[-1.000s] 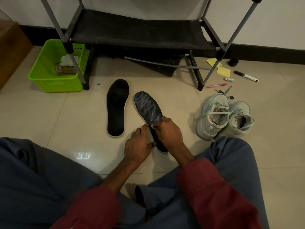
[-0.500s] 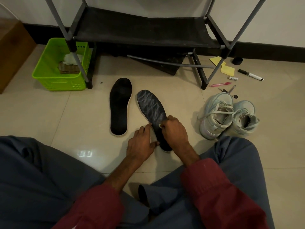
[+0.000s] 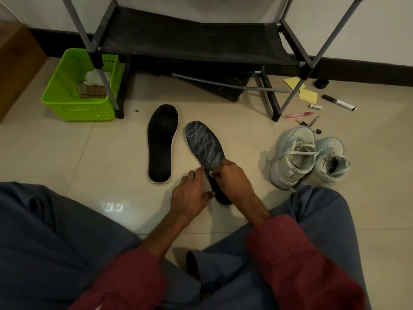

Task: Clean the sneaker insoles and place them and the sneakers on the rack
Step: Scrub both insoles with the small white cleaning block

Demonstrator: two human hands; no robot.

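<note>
Head camera caught the dark grey sneaker insole streaked with pale marks (image 3: 203,142) lying flat on the beige tiled floor (image 3: 107,153). Its heel was toward the person, its toe and long axis angled away, slightly leftward, toward the black fabric-shelved rack (image 3: 192,41). The left hand (image 3: 190,193), fingers loosely straight, touched its edge, seemingly steadying it. The right hand (image 3: 232,180) pinched a small pale scrap (image 3: 210,174) against it, probably rubbing.

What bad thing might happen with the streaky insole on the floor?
1. The streaked insole lies loose on the smooth floor. Only the left hand steadies its edge, so hard rubbing may make it slide.
2. The right hand pinches just a small pale piece, which might slip out.
3. The pale streaks cover only the front part, so the heel end may get missed.
</note>
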